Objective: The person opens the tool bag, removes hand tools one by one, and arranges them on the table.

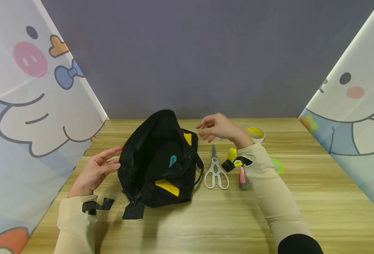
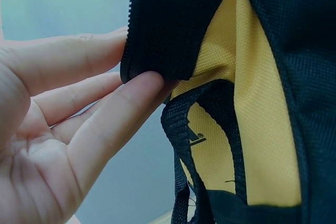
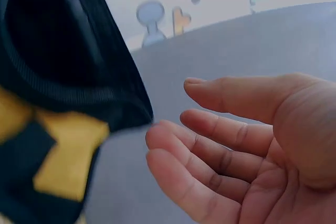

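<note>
A black bag (image 1: 161, 148) with yellow patches stands unzipped on the table, its mouth gaping toward me. My left hand (image 1: 94, 173) pinches the zippered edge (image 2: 157, 30) of the bag's opening between thumb and fingers. In the left wrist view, yellow side fabric (image 2: 262, 129) and a black strap loop (image 2: 181, 119) show beside that edge. To the right of the bag, my right hand (image 1: 218, 127) hovers with loosely bent fingers and holds nothing. The right wrist view shows its fingertips near the bag's rim (image 3: 79, 95). The inside of the bag is too dark to make out.
Grey-handled scissors (image 1: 216, 174) lie right of the bag. Near my right wrist are a yellow-capped object (image 1: 232, 153) and a pink and grey object (image 1: 244, 180). Farther right lie a tape roll (image 1: 259, 135) and a green round thing (image 1: 279, 165), partly behind my sleeve.
</note>
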Demonstrator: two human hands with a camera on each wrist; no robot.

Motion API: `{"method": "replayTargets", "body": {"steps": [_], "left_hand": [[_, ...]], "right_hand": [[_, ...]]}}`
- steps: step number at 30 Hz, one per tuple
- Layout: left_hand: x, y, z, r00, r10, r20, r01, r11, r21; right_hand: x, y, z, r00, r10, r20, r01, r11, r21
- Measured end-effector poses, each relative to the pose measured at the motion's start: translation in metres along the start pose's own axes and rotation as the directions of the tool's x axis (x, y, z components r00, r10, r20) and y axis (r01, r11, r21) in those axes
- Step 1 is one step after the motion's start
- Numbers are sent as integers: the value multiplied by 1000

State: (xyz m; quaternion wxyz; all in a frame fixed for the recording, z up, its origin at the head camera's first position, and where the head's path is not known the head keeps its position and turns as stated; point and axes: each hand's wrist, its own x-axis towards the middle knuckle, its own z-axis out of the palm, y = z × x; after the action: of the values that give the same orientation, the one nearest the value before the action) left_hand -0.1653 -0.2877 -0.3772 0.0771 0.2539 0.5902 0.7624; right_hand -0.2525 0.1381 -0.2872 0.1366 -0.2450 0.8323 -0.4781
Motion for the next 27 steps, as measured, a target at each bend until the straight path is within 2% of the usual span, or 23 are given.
{"method": "replayTargets", "body": {"steps": [6,11,16,19,22,24,27], "left_hand": [[-1,-1,1,1000,4,-3,-4,1000,10],[-1,-1,1,1000,9,0,-9,999,31],[-1,-1,-1,1000,5,-2,-5,999,44],[-2,-1,-1,1000,3,-4,-2,999,44],[-2,-2,-1,1000,2,-4,-2,999,44],[-2,-2,-1,1000,2,-4,-1,999,48],[-3,-2,-1,1000,2,-4,-2,999,48]], "right_hand": [[33,-20,27,996,-18,90,15,999,31],[61,-30,52,991,-6,137,-9,994,106],[85,-34,90,970,26,241,-61,989,138],[94,-32,110,951,84,297,-110,991,70],[101,-25,123,941,174,290,-156,984,-86],[103,-20,127,932,250,264,-198,958,-206],[106,-11,132,907,352,230,-261,900,-349]]}}
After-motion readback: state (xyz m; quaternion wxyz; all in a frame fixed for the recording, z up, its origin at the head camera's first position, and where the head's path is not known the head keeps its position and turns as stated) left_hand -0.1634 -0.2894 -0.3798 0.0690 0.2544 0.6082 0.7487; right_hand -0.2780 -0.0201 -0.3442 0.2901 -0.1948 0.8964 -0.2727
